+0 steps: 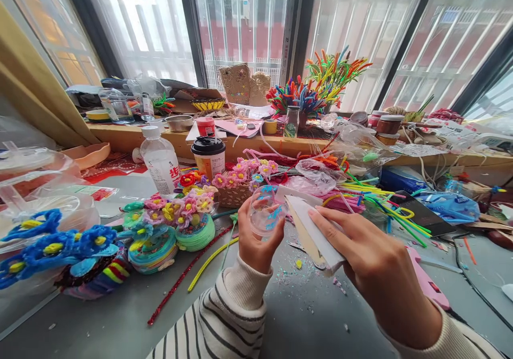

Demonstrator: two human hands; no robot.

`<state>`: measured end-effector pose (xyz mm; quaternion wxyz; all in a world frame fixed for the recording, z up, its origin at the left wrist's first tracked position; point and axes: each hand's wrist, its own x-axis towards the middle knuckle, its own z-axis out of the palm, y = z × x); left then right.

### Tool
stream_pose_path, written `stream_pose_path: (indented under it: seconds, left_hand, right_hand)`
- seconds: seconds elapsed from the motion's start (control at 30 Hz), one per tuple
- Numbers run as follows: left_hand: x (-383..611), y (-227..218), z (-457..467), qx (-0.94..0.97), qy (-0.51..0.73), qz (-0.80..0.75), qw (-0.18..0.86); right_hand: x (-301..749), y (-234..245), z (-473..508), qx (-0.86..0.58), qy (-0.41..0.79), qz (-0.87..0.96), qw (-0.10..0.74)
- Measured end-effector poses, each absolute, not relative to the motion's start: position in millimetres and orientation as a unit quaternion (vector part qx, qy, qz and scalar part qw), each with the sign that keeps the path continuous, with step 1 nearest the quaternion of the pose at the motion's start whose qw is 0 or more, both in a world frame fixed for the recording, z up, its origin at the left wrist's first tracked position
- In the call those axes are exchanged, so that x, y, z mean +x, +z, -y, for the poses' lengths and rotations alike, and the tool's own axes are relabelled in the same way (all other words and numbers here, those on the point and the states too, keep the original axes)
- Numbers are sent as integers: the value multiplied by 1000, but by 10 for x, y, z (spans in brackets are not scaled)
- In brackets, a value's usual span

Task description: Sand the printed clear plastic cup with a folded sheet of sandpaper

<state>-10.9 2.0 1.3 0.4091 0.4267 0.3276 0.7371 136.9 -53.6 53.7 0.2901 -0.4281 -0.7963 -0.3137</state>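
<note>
My left hand (258, 236) is wrapped round a clear plastic cup (262, 215) with blue marks on its side. My right hand (372, 257) grips a folded piece of white card (318, 233) with a tan inner face. The card's near corner is close to the cup; whether they touch I cannot tell. Below the hands, small glittery scraps (300, 279) and a yellow bit (298, 264) lie on the grey table (296, 327). A red glittery pipe cleaner (180, 279) and a yellow one (208, 263) lie left of my left wrist.
Pipe-cleaner flower pots (152, 249) and blue flowers (52, 248) crowd the left. Behind stand a plastic bottle (160, 161) and a lidded paper cup (209, 158). Loose pipe cleaners (396, 209), a pink glue gun (428, 279) and a black cord (473, 279) are on the right.
</note>
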Motion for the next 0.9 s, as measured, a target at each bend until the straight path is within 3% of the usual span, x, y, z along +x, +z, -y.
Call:
stream_pose_path:
  seconds: [0.9]
  left_hand:
    - [-181,-91,-104,473,717,-336,386]
  right_hand:
    - [1438,490,464,-446,-275,793,310]
